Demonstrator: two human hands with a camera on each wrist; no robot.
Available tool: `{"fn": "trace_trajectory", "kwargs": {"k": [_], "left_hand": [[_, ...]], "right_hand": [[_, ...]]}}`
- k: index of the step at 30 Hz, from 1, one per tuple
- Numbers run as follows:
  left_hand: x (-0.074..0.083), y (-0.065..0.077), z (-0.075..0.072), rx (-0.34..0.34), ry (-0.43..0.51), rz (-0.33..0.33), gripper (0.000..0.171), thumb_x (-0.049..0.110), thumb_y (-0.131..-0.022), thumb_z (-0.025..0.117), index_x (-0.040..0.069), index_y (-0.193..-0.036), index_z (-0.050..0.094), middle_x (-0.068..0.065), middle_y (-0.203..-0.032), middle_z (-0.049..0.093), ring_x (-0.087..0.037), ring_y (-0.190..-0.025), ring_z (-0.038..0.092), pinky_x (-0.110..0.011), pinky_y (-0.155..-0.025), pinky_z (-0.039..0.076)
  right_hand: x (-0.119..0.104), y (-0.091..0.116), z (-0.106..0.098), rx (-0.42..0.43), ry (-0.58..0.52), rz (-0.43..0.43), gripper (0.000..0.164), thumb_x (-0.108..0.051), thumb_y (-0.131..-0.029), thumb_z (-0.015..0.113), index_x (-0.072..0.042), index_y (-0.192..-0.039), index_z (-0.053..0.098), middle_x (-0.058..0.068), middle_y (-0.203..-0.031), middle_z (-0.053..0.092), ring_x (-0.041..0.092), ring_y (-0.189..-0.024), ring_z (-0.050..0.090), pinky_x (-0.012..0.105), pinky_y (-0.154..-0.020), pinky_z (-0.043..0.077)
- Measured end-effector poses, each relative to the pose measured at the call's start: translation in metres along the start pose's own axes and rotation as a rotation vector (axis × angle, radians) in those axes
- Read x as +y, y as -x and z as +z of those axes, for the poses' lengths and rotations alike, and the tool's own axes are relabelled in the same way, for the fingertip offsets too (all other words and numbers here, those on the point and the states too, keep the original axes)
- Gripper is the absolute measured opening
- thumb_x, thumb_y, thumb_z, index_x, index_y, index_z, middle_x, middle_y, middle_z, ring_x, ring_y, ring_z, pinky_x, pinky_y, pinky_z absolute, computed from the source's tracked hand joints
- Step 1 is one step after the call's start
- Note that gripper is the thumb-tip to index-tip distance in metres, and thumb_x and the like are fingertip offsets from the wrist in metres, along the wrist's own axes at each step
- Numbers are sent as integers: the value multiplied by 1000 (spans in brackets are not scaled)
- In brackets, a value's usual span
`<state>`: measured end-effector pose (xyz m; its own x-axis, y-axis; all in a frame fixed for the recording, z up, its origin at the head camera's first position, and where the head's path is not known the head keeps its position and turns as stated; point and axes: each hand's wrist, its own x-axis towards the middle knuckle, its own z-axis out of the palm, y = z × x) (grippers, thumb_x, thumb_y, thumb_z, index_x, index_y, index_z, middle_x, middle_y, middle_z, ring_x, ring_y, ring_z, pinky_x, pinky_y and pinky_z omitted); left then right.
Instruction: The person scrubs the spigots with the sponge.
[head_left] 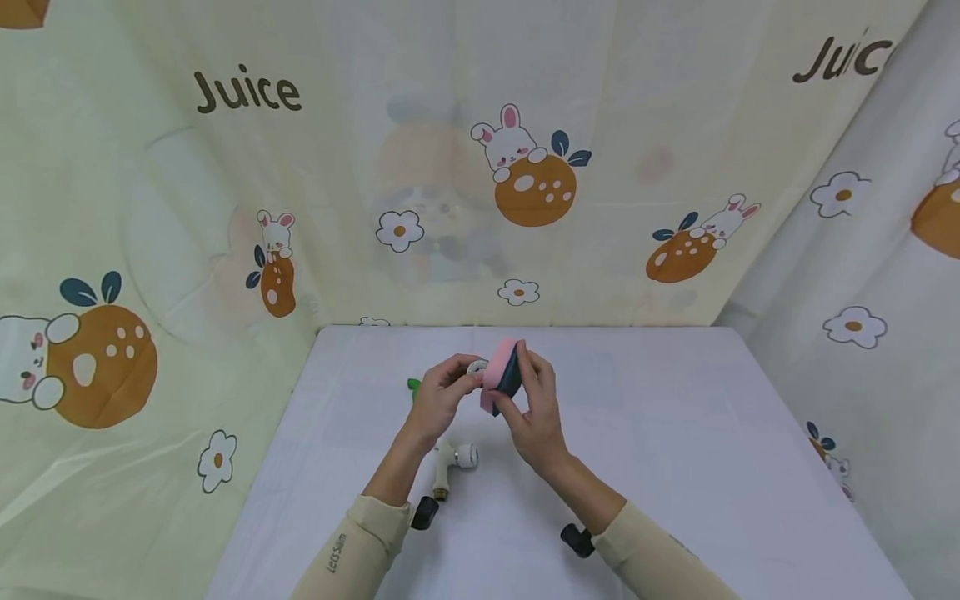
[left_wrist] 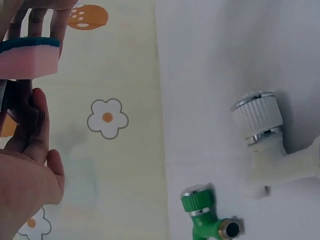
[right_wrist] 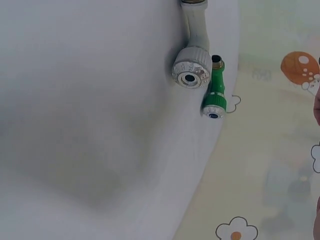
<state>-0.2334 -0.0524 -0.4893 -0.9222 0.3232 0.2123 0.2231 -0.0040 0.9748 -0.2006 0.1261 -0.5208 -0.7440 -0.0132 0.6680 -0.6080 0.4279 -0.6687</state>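
My right hand grips a pink sponge with a dark green scouring side, thumb below and fingers along the dark face. My left hand pinches a small fitting whose whitish round end shows beside the sponge. In the left wrist view this fitting has a dark curved body, close under the sponge, partly hidden by fingers. A white angle valve with a ribbed knob lies on the table below my hands. Behind my left hand sits a green valve, mostly hidden in the head view.
A white cloth covers the table, and printed curtains hang at its back and sides. Black devices sit by the left wrist and the right wrist.
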Motion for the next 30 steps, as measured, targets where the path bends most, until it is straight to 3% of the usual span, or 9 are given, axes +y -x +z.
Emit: {"fn": "trace_trajectory", "kwargs": {"k": [9, 18, 25, 30], "left_hand": [[3, 1, -3, -4, -3, 12, 24, 17, -105, 60, 4, -122, 70, -5, -104, 66, -16, -97, 61, -29, -88, 50], [2, 2, -3, -3, 8, 23, 23, 16, -103, 61, 4, -121, 70, -6, -102, 65, -17, -93, 58, -29, -85, 49], [1, 2, -2, -1, 22, 20, 24, 17, -101, 62, 4, -120, 71, 0, -91, 61, -17, -88, 55, -28, -82, 48], [1, 3, -1, 7, 20, 15, 24, 18, -102, 61, 4, -119, 71, 1, -91, 61, -17, -87, 54, -28, -82, 48]], "right_hand": [[3, -5, -3, 5, -3, -57, 71, 2, -91, 75, -7, -156, 46, 16, -153, 46, 31, -137, 43, 16, -109, 41], [3, -5, -4, -3, 43, -64, 71, -3, -92, 75, -11, -157, 46, 15, -154, 45, 31, -134, 43, 21, -102, 45], [5, -5, -6, -7, 153, -94, 70, -8, -92, 75, -11, -156, 47, 16, -153, 46, 32, -131, 44, 35, -98, 49], [3, -6, -7, -10, 190, -100, 67, -11, -94, 74, -11, -156, 47, 18, -152, 46, 33, -128, 45, 38, -95, 51]]}}
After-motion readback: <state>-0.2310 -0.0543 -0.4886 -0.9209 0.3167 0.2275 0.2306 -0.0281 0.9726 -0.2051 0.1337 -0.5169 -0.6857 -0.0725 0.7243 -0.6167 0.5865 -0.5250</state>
